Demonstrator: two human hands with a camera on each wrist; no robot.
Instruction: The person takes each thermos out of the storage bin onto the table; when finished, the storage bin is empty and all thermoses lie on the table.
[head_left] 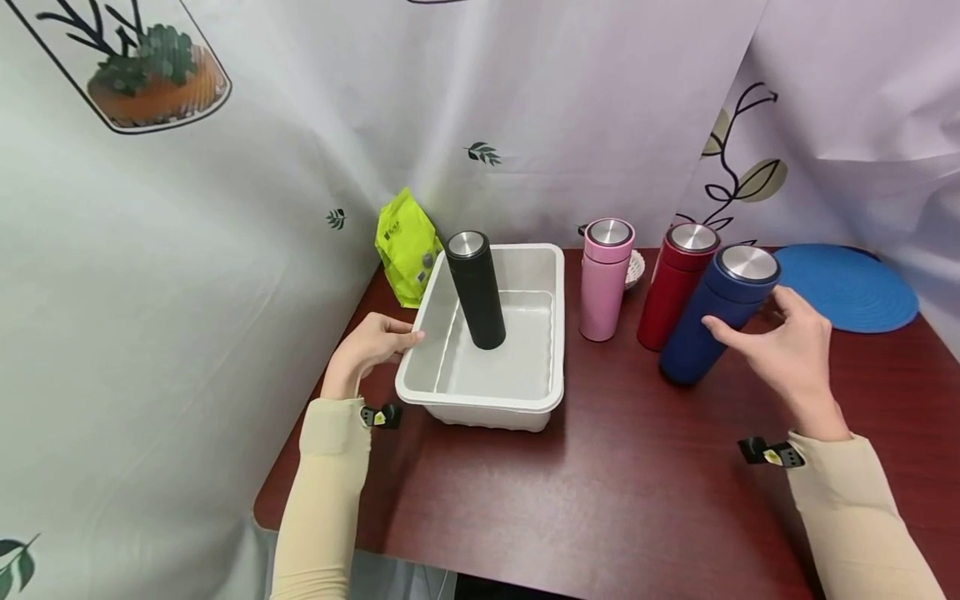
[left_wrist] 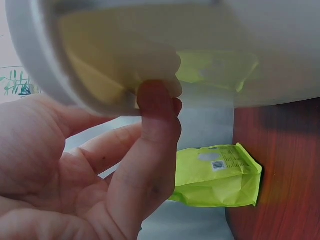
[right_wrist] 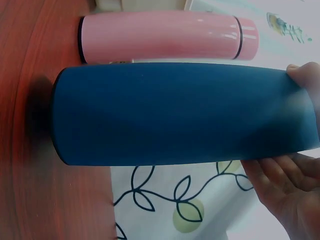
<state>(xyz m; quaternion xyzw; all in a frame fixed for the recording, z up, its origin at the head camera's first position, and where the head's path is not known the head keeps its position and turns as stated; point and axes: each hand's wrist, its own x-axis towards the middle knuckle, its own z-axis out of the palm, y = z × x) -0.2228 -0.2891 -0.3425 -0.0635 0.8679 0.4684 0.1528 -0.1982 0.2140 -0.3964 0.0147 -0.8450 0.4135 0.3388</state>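
There, the blue flask (head_left: 718, 315) stood on the dark red tabletop (head_left: 615, 500) at the right, leaning a little, its steel lid up, with the right hand (head_left: 787, 350) closed around its upper half; the right wrist view showed the thumb on one side of the barrel and the fingers (right_wrist: 280, 175) on the other, so the grip was clamped on the blue flask. Just beside it on the left stood the red flask (head_left: 673, 285), so near that contact could not be told, and next over, a little apart, the pink flask (head_left: 604, 278), both upright. Behind the pink flask a small white woven dish (head_left: 636, 267) peeked out. Further left lay the white plastic tub (head_left: 525, 396), with the black flask (head_left: 477, 288) standing inside it. The left hand (head_left: 371, 346) held the tub's near left rim, the thumb (left_wrist: 150, 145) pressed up under the lip in the left wrist view, so that grip was pinched on the rim. Behind the tub a lime-green pouch (head_left: 407, 246) rested against the curtain (head_left: 225, 292). A round blue mat (head_left: 851, 287) lay at the far right.
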